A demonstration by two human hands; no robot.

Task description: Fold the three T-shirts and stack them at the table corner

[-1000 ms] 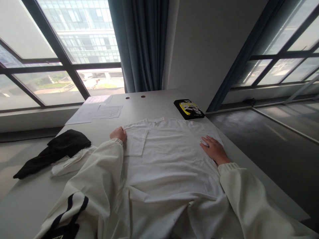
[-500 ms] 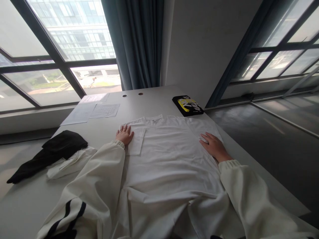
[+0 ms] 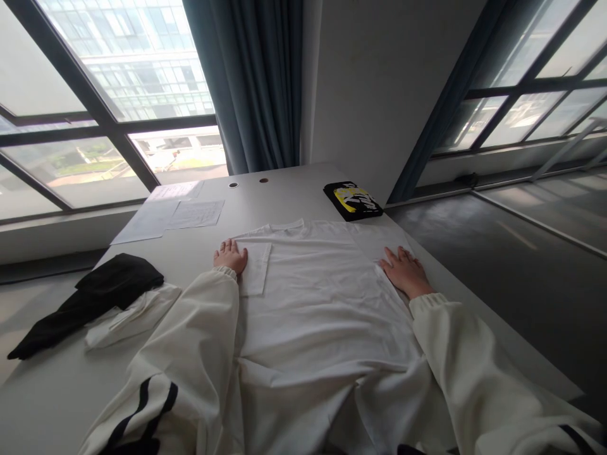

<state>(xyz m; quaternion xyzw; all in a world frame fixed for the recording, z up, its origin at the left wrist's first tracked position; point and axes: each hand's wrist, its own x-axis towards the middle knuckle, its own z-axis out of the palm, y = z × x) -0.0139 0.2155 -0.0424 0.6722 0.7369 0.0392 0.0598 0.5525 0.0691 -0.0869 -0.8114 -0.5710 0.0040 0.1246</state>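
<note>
A white T-shirt [image 3: 317,291] lies spread flat on the pale table [image 3: 284,193], collar towards the window. Its left sleeve is folded in over the body. My left hand [image 3: 230,255] rests flat with fingers stretched out on that folded left edge. My right hand [image 3: 404,272] lies flat, fingers spread, on the shirt's right side near the table edge. Both arms wear cream sleeves. Neither hand holds anything.
A black garment [image 3: 90,300] over a white cloth [image 3: 128,315] lies at the left. Paper sheets [image 3: 175,213] sit at the far left. A black and yellow folded item [image 3: 353,200] is at the far right corner. The table's right edge drops to a dark floor.
My left hand went from curled at the sleeve fold to flat with fingers out. My right hand slid a little farther up the shirt's right side.
</note>
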